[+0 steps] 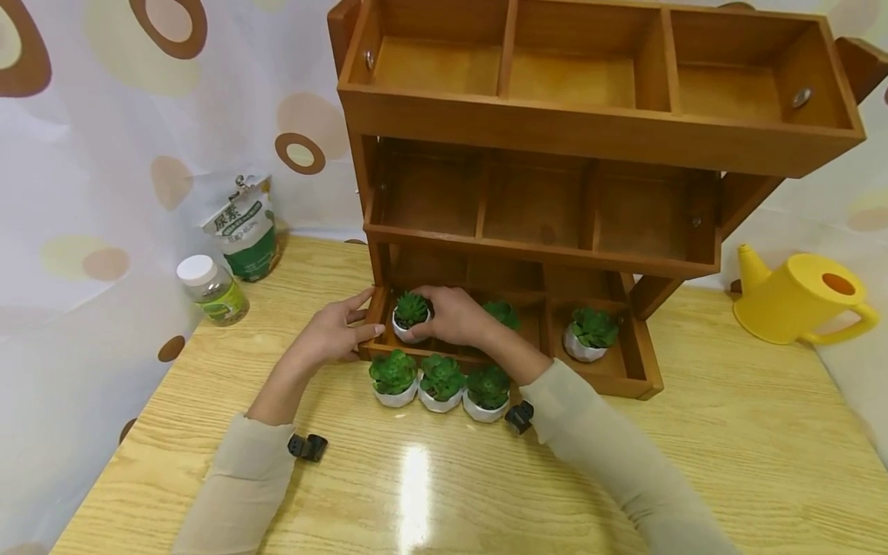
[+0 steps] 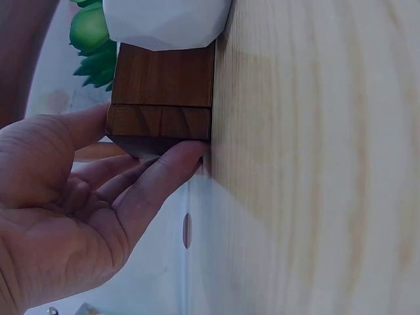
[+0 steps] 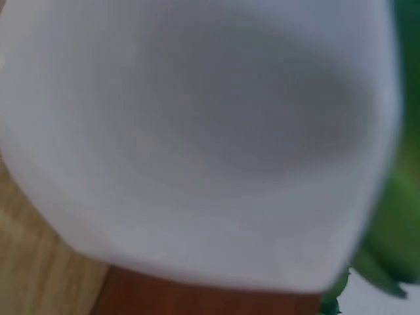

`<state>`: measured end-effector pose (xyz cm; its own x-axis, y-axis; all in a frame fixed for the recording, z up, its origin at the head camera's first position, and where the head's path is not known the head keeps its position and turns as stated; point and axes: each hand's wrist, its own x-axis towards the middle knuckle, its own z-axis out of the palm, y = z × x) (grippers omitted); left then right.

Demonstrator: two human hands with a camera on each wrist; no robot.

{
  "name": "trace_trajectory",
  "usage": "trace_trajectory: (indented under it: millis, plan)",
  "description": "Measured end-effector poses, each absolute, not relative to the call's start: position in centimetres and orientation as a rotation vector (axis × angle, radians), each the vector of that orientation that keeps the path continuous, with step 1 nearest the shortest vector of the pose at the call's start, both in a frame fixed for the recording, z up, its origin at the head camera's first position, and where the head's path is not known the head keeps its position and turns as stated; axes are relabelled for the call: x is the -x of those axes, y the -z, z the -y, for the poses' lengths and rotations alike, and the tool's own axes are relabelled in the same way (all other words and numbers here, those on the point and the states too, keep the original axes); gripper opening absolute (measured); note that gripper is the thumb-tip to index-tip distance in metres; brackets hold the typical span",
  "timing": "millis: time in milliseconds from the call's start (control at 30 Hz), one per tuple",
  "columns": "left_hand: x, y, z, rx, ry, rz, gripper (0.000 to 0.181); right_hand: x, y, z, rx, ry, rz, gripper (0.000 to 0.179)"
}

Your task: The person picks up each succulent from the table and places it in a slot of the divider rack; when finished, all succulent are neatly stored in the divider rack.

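Observation:
My right hand [image 1: 454,314] holds a small potted succulent [image 1: 412,308] by its white pot, in the left compartment of the wooden shelf's bottom tier [image 1: 610,381]. The left hand [image 1: 331,331] grips that tier's left front corner; its thumb and fingers lie around the wood [image 2: 161,121] in the left wrist view. Two more succulents sit in the tier: one in the middle [image 1: 502,312], partly behind my right arm, and one at the right [image 1: 588,336]. A white pot [image 3: 197,144] fills most of the right wrist view and hides the right hand there.
Three potted succulents [image 1: 439,382] stand in a row on the table against the shelf's front. The upper tiers [image 1: 597,116] overhang the bottom one. A yellow watering can [image 1: 791,301] is at the right. A white-lidded jar [image 1: 218,293] and a clipped bag [image 1: 246,235] stand back left.

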<state>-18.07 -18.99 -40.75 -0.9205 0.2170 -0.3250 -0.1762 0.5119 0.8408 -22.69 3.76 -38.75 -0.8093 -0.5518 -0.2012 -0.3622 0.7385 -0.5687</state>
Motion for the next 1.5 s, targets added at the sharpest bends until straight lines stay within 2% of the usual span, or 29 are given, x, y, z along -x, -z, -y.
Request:
trace_trajectory:
  millis: [367,600,867,1500]
  plan:
    - [18.1,40.7,18.9,-0.036,-1.383,-2.359,0.075,22.5,39.2,-3.4,0.693,0.671,-2.613,0.074]
    - [18.0,40.7,18.9,-0.024,-1.392,-2.348,0.074,22.7,39.4,-3.5,0.719,0.690,-2.620,0.063]
    - [18.0,40.6,18.9,-0.024,-1.403,-2.336,0.075,22.3,38.6,-4.0,0.716,0.711,-2.643,0.066]
    - [18.1,40.7,18.8,-0.013,-1.394,-2.337,0.075,19.1,35.6,-10.5,0.687,1.118,-2.559,0.064]
